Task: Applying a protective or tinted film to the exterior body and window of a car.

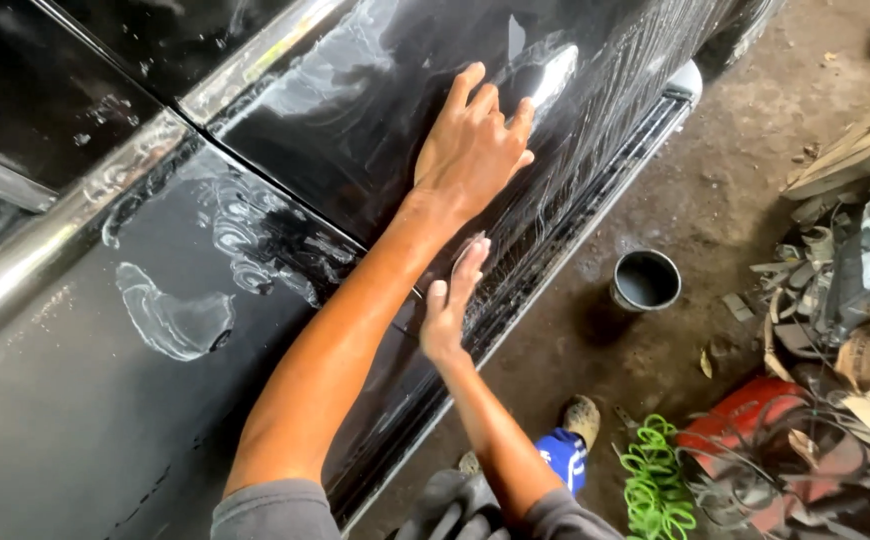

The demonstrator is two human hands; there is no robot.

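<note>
head | L hand [473,150] open, flat on wet black car door [355,110] | R hand [452,300] open — fingers on door

Two hands [470,150], one black car door [355,110], one bucket [645,280], one green hose coil [655,485]

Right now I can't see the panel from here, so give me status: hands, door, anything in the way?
Left hand flat on black door panel. Right hand open, lower down. Bucket behind, clear.
</note>
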